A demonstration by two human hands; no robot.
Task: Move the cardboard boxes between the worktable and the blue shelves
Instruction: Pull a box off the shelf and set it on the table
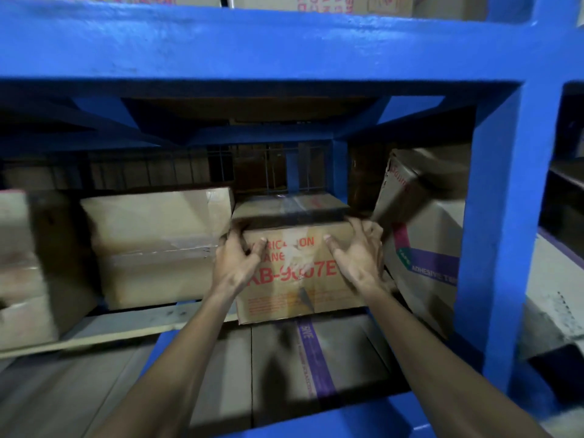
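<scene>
Our left hand [239, 262] and right hand [357, 252] curl round the red-lettered box [294, 273] on the blue shelf [252, 45], covering part of its print. A plain box [155, 245] crowds its left; a tilted box [423, 241] leans just right.

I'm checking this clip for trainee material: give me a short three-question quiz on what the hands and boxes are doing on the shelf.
1. True or false: both hands touch the red-lettered box.
2. Which box leans tilted against the blue upright? A) the plain box on the left B) the purple-striped box on the right C) the red-lettered box
3. Fill in: the left hand grips the box at its upper ___ corner.

Key
1. True: the right hand is at its upper right corner, though how firmly it holds is unclear.
2. B
3. left
</scene>
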